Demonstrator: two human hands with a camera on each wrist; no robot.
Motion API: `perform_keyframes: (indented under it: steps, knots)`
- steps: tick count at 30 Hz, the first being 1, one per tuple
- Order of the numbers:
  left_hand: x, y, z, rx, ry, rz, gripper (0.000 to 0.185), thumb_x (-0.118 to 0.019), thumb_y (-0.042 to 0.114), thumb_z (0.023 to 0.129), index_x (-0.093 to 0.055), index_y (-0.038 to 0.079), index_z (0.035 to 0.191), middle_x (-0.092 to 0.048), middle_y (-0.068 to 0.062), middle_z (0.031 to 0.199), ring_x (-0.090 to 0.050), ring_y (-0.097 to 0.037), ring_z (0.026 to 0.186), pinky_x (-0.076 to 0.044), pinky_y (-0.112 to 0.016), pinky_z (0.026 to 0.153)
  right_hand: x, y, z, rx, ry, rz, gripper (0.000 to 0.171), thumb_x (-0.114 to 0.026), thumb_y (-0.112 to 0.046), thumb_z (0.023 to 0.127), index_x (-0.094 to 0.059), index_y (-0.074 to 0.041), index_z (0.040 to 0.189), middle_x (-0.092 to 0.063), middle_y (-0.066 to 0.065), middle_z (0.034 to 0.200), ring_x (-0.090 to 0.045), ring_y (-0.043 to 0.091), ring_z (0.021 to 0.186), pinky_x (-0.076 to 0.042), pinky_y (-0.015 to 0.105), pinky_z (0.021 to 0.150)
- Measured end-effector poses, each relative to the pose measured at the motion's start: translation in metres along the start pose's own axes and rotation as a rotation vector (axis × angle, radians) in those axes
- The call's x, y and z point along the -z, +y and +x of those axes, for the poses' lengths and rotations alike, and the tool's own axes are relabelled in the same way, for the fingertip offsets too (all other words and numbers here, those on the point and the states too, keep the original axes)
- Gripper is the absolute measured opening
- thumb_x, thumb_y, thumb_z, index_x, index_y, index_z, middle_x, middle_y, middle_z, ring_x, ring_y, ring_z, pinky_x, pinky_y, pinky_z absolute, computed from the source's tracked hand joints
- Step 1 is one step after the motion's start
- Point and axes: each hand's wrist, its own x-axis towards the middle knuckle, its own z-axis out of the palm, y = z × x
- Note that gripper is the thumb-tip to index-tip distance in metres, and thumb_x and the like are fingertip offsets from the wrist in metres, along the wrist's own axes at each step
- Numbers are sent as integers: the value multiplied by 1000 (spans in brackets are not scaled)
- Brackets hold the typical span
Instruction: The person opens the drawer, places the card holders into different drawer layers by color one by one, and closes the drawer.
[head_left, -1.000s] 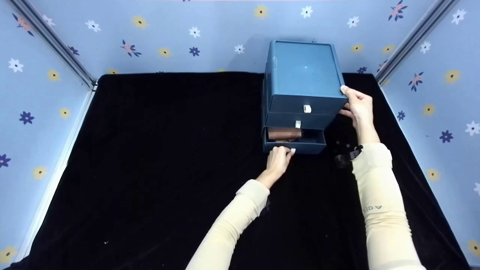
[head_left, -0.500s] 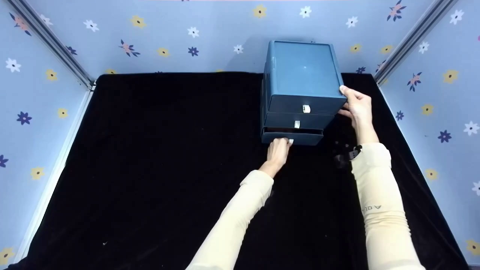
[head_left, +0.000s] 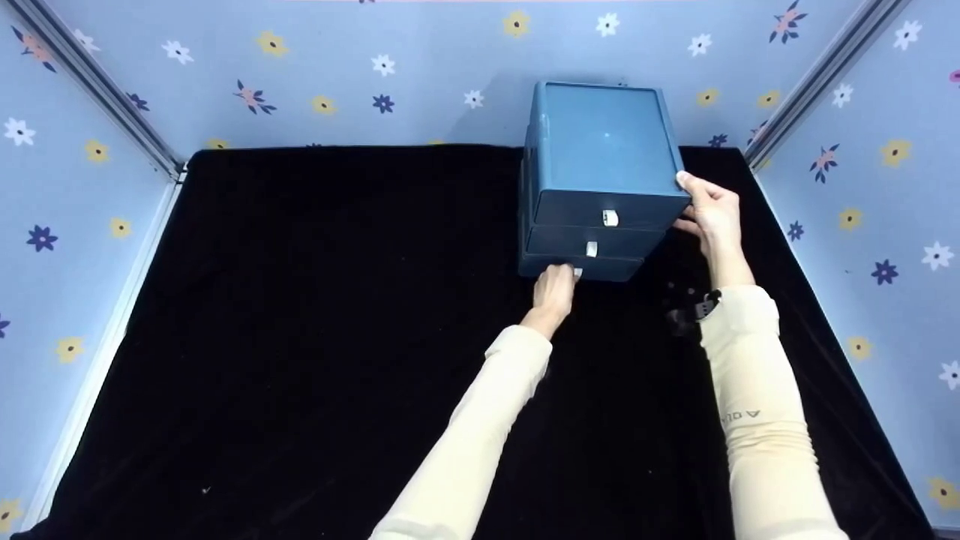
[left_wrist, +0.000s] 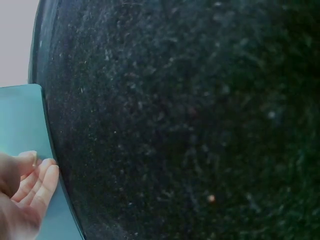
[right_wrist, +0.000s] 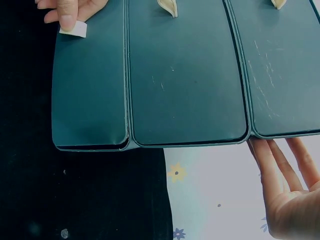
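A blue three-drawer cabinet (head_left: 606, 139) stands upright, its drawer fronts facing me. At the bottom drawer (head_left: 611, 270), my left hand (head_left: 553, 289) pinches the white pull tab (right_wrist: 75, 29), thumb on top of it in the right wrist view. That drawer sits flush with those above, its contents hidden. My right hand (head_left: 716, 214) steadies the cabinet's right side near the front. Its thumb rests on the top corner, and its straight fingers (right_wrist: 274, 167) press along the side wall in the right wrist view.
The upper drawers carry white pull tabs, on the top drawer (head_left: 610, 218) and the middle drawer (head_left: 592, 249). Black cloth (head_left: 322, 337) covers the table. Flowered panels (head_left: 420, 67) rise behind and at both sides, with metal corner posts.
The bottom drawer has slid in from partly pulled out to closed, hiding the brown object inside. My left hand moved forward with its tab; my right hand stayed at the cabinet's side.
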Motion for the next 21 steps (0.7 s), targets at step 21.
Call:
perform_keyframes:
  steps: [21]
  knots:
    - [5, -4, -5, -76, -1, 38, 26, -49, 31, 91, -62, 9, 84, -65, -8, 82, -62, -24, 75, -49, -33, 61, 0, -1, 2, 6, -5, -16, 46, -76, -28, 69, -64, -4, 106, -60, 5, 91, -64, 14, 67, -52, 26, 55]
